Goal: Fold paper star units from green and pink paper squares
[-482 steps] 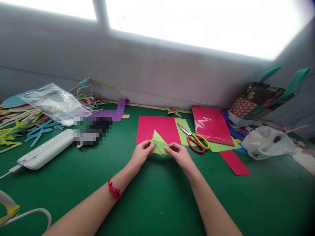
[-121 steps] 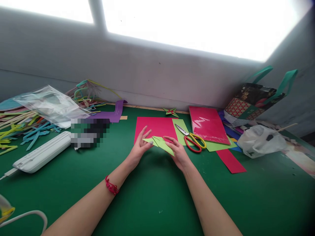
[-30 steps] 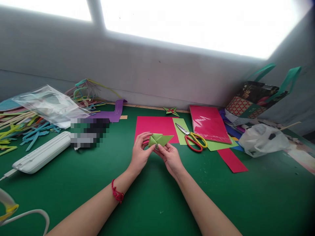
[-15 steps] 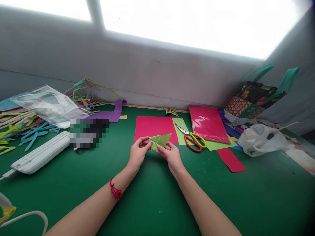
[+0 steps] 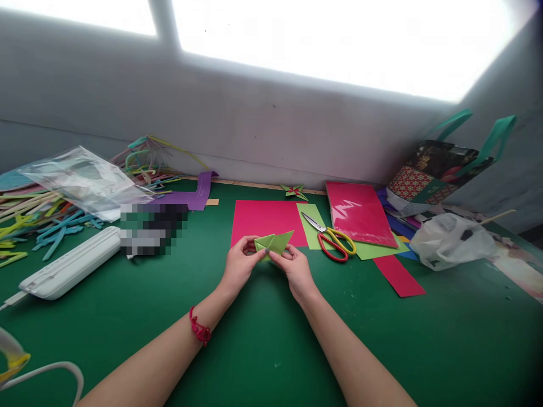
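A folded piece of light green paper (image 5: 278, 243) is held between both hands above the green table (image 5: 271, 333). My left hand (image 5: 241, 261) pinches its left side, thumb on the near face and fingers behind. On the other side, my right hand (image 5: 294, 268) grips the lower right part, its thumb close to the left one. A pointed flap of the paper sticks up to the right. Just behind the hands lies a red sheet of paper (image 5: 267, 217). Scissors (image 5: 333, 237) with one red and one yellow handle rest to the right, partly over a light green strip (image 5: 311, 223).
A folded green and red paper star (image 5: 294, 191) lies by the wall. At right are a wrapped red paper pack (image 5: 360, 213), a red strip (image 5: 399, 277), a plastic bag (image 5: 449, 240) and a patterned bag (image 5: 436, 175). At left sit a white power strip (image 5: 72, 263) and colourful strips (image 5: 55, 229).
The folded green paper has shifted slightly left and down. My left thumb has moved right and down across its near face, closer to my right thumb.
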`<state>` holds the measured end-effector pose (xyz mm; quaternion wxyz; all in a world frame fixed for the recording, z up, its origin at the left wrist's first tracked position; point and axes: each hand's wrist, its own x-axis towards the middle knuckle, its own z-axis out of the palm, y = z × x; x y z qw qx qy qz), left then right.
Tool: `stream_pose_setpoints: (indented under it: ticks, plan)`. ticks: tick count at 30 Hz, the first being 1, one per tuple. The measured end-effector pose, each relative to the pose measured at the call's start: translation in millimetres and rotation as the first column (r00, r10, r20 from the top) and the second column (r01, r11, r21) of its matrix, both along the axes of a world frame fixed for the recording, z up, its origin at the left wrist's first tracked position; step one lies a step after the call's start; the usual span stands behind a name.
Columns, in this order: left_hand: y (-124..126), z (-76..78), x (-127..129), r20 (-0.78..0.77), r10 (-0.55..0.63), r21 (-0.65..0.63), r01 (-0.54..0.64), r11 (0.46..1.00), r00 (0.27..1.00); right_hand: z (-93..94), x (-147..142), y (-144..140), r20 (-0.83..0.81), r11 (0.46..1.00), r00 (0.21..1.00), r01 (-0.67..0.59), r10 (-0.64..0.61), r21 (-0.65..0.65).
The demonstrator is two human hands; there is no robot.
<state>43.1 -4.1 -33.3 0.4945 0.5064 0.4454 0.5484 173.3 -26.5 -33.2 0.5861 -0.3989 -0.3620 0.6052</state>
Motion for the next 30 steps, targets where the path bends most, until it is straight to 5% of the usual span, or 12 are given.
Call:
stream_pose_setpoints:
  ticks: [14, 16, 19, 21, 23, 30]
  plan:
    - [0, 6.2, -4, 0.106, -0.078, -0.152, 0.094, 0.984, 0.991, 2.7, 6, 4, 0.139, 1.000, 0.990, 0.012, -0.011, -0.006]
    - [0, 4.9, -3, 0.101, -0.046, -0.140, 0.060, 0.988, 0.994, 6.8, 6, 2, 0.209, 0.995, 0.973, 0.087, -0.096, 0.055]
    - [-2, 4.8, -3, 0.104, 0.019, -0.103, -0.008, 0.995, 0.994, 16.2, 7, -2, 0.399, 0.913, 0.826, 0.316, -0.398, 0.258]
    - [-3, 5.9, -3, 0.098, 0.057, -0.086, -0.048, 0.995, 0.994, 21.1, 8, -6, 0.524, 0.853, 0.680, 0.339, -0.513, 0.396]
    - [-4, 7.1, -3, 0.110, 0.057, -0.076, -0.049, 0.996, 0.992, 22.8, 7, -8, 0.604, 0.852, 0.614, 0.259, -0.509, 0.455]
    - [-7, 7.7, -1, 0.191, -0.048, -0.086, 0.065, 0.994, 0.980, 17.5, 2, -6, 0.668, 0.881, 0.602, 0.138, -0.437, 0.452]
